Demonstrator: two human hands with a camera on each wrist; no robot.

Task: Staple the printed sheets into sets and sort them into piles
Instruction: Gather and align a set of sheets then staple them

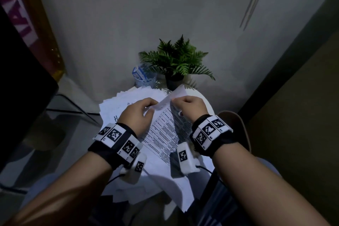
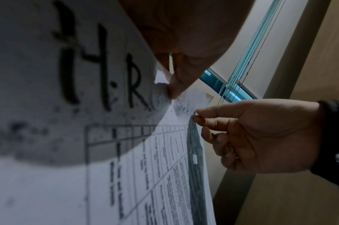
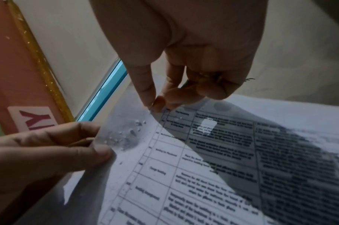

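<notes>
Your left hand [image 1: 138, 111] pinches the far corner of the printed sheets [image 1: 166, 134] between thumb and curled fingers [image 3: 99, 153], and that corner is pocked with small punctures. Your right hand [image 1: 190, 109] meets it just to its right on the same far edge, thumb and forefinger tip [image 3: 159, 103] closed in a narrow pinch on the edge of the top sheet, which curls upward and away from the pages beneath. The other fingers of the right hand are tucked in toward the palm.

The sheets, printed with a table of text, run back from both hands toward your wrists and lie over a spread pile of loose papers [image 1: 117, 104], one of which, under your left hand, carries large handwritten letters [image 2: 99, 65]. The near edge of the paper hangs past the rim of the round white table [image 1: 205, 101] toward your lap.

Beyond your fingertips, the potted fern [image 1: 176, 62] and a clear cup holding a blue box [image 1: 142, 76] stand near the lifted edge, against the wall. To the left of your left hand sits a glass side table [image 1: 60, 108]; to the right of your right hand the table rim is close.
</notes>
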